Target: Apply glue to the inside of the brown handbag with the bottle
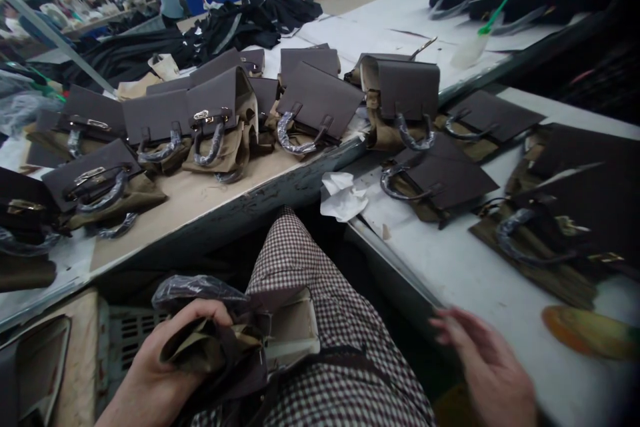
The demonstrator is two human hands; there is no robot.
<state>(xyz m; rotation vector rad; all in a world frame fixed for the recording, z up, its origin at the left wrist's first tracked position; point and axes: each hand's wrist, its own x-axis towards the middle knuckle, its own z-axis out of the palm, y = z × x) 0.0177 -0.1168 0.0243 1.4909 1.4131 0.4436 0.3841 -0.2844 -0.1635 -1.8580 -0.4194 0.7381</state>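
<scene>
The left hand [165, 360] is gripping a dark brown handbag [235, 347] down on the lap, fingers curled tight around its olive lining and plastic-wrapped handle [195, 288]. The right hand [487, 367] is hovering blurred beside the white table's edge [450, 267], fingers loosely spread and holding nothing. More handbags [220, 120] are lying on the tables ahead, beside crumpled white paper [343, 197].
</scene>
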